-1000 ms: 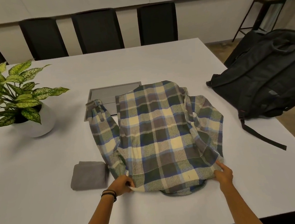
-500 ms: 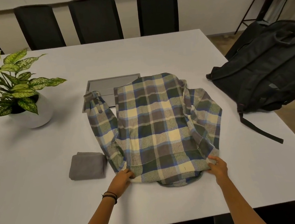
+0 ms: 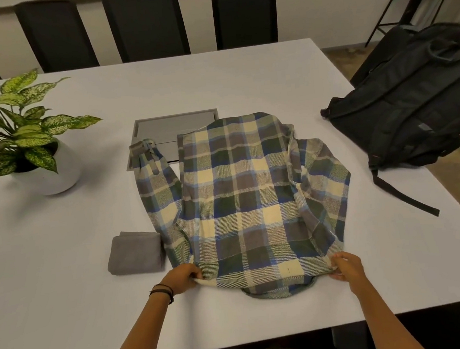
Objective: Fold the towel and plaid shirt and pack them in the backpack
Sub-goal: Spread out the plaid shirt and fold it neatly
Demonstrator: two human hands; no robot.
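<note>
One plaid shirt [image 3: 253, 200] lies spread on the white table [image 3: 68, 297], its near hem close to the table's near edge and its far end overlapping one grey recessed panel [image 3: 170, 126] set into the middle of the tabletop. The shirt's two sleeves are folded along its sides, one on the left with its cuff on the panel, one on the right lying over the body.

The left hand [image 3: 183, 278] pinches the shirt's near left corner, fingers curled closed on the cloth; a dark band circles that wrist. The right hand [image 3: 346, 267] grips the near right corner, fingers closed on the fabric.

One grey towel [image 3: 134, 253], already folded into a small square, rests just beside the shirt's left sleeve, toward the near edge.

One dark backpack [image 3: 411, 110] lies at the table's right edge, partly overhanging it, one strap trailing across the tabletop.

One potted plant [image 3: 19, 130] stands near the left edge. Three dark chair backs [image 3: 145, 24] line the far edge fully in view.
</note>
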